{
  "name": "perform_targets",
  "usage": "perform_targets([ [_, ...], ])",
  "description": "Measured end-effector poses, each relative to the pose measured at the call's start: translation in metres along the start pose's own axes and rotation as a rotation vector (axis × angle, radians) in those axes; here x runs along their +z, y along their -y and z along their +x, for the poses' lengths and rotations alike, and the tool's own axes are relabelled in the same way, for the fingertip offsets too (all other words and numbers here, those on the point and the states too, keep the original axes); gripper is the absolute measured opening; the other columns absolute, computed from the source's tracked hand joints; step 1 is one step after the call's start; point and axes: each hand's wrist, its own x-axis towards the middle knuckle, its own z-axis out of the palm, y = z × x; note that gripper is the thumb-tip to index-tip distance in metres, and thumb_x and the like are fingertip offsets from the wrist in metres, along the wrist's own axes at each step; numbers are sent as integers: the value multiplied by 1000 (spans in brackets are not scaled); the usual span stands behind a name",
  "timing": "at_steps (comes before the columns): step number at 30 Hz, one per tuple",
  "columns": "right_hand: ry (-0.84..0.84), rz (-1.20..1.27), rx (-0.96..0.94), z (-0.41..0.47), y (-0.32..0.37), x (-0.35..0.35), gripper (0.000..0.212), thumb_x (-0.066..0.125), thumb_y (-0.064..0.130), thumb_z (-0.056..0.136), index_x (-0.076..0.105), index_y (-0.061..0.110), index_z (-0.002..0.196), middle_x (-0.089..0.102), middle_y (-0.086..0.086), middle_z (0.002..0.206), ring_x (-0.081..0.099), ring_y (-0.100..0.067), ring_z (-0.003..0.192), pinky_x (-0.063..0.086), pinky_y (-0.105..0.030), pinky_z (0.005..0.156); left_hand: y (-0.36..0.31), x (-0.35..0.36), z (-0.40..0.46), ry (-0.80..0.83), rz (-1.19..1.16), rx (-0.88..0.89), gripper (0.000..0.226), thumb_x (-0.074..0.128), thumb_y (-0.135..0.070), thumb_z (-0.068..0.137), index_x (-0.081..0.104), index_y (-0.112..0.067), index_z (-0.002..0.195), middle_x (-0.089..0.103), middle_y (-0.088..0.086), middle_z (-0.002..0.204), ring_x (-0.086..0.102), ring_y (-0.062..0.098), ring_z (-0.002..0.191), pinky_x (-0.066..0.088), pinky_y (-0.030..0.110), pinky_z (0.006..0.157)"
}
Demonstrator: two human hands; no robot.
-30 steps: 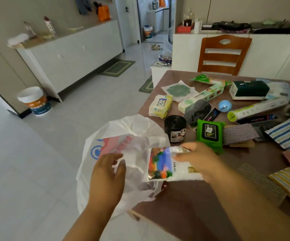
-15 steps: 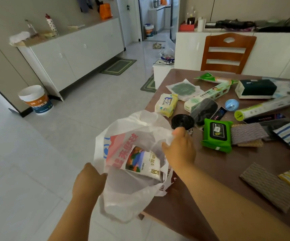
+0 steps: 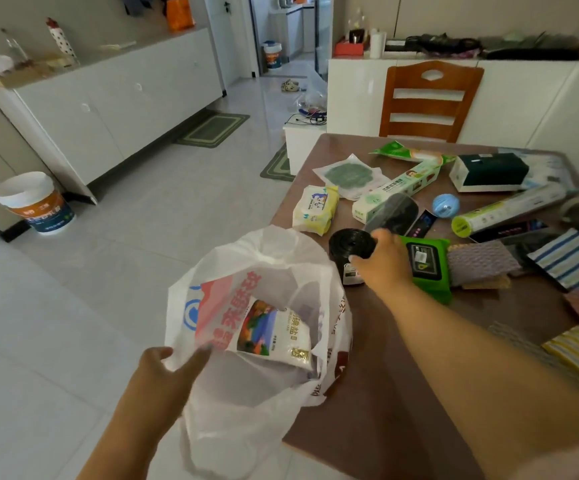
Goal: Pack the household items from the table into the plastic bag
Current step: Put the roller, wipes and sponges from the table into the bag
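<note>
A white plastic bag (image 3: 246,410) hangs open off the near left corner of the brown table (image 3: 402,375). Inside it lies a white salt packet (image 3: 274,330) with a colourful picture. My left hand (image 3: 163,375) grips the bag's near rim and holds the mouth open. My right hand (image 3: 381,261) is on the table just right of the bag, fingers curled round a black roll of bin bags (image 3: 348,242) that stands upright. A green wipes pack (image 3: 426,268) lies right behind that hand, partly hidden by it.
Across the table lie a yellow wipes pack (image 3: 314,211), a long green-white box (image 3: 399,188), a blue ball (image 3: 445,205), a dark green box (image 3: 489,171) and striped cloths (image 3: 572,258). A wooden chair (image 3: 430,98) stands at the far side. A bucket (image 3: 35,202) sits on the floor at left.
My right hand dropped the salt packet into the bag, drew out and moved right onto the black roll. My left hand shifted its hold lower on the bag's rim.
</note>
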Motion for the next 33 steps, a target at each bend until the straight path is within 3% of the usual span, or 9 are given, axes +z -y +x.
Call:
perform_targets([
  [3,224,-172,-72,26,6,14,86,73,39,77,25,25,147,21,-12,154,24,-37,140,32,-48,111,7,8,-7,89,117,16,97,84,-44,55,37,-12,133,59,10,106,60,27,91,52,39,76],
  [6,323,-268,-95,37,10,27,86,70,39,80,20,28,149,15,-12,156,18,-42,140,28,-50,113,12,13,-9,80,137,73,90,83,-14,58,37,-14,135,52,10,108,56,22,88,47,28,66],
  [9,205,-232,-64,30,14,29,77,72,34,79,34,22,145,28,-16,148,31,-43,130,36,-47,107,13,16,-8,54,60,104,86,77,-4,63,36,-16,137,52,12,114,58,18,82,45,24,60],
  [13,-9,-75,-37,3,22,14,71,75,34,74,45,19,136,38,-17,137,40,-40,124,42,-45,99,13,17,-12,-51,64,159,84,83,-18,63,39,-18,135,53,8,116,58,19,88,41,21,57],
  [18,-297,297,-170,-64,48,-28,63,79,30,62,52,20,119,44,-9,128,48,-30,114,47,-37,91,21,13,-21,-220,190,168,89,82,-23,60,38,-11,136,48,17,123,48,30,111,41,36,88],
  [21,-193,528,-307,-125,71,-49,59,79,24,62,50,23,114,42,4,116,49,-13,102,43,-13,76,32,7,-25,-292,329,50,96,80,-26,60,31,1,138,47,26,124,39,39,119,31,41,98],
  [24,69,628,-420,-156,84,-37,60,80,26,60,47,30,109,45,10,109,51,-5,99,48,-9,76,38,0,-27,-130,32,-182,81,77,-11,67,32,10,132,56,30,110,58,37,90,46,38,75],
  [28,348,381,-512,-149,82,-2,55,81,40,65,48,25,107,44,10,108,51,-12,104,44,-10,81,30,1,-29,70,-493,-183,19,61,8,80,58,16,96,66,19,64,67,20,49,53,26,48],
  [33,147,297,-400,-121,68,3,24,69,33,82,55,19,97,55,1,106,53,-14,99,42,-17,75,3,3,-32,93,-1108,-247,10,56,6,85,57,15,89,63,24,85,64,26,73,60,31,55],
])
